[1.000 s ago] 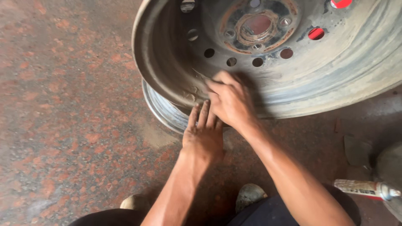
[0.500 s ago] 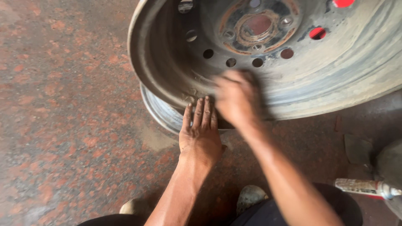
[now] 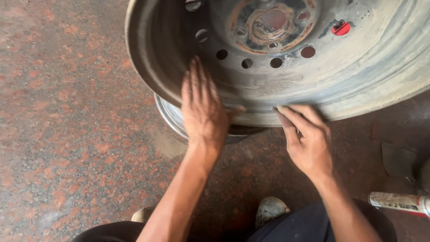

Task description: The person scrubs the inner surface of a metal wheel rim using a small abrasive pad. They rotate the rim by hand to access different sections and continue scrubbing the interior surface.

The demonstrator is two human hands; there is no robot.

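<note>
Right now a big steel wheel rim (image 3: 358, 80) stands on its edge on the red speckled stone floor (image 3: 67, 134), leaning a little. It is grey, dusty and rusty near the middle hub (image 3: 268, 22), with a ring of round holes around the hub. One hole shows something bright red (image 3: 341, 28) behind it.

The left hand (image 3: 204, 107) lies flat on the lower left part of the rim, fingers (image 3: 197, 78) straight and spread a bit, grasping nothing. It looks a little blurry.

The right hand (image 3: 309, 143) is just beside it, at the lowest edge of the rim. Its fingers are bent and pinch a small dark piece (image 3: 282, 117) against the metal. I cannot tell what the piece is.

Below the hands, the tips of two dusty shoes (image 3: 271, 208) peek out past dark trousers (image 3: 295, 226). Off to the right on the floor lies a white tube with a red end (image 3: 398, 202), well apart from the hands. A flat dark scrap (image 3: 396, 159) lies near it.
</note>
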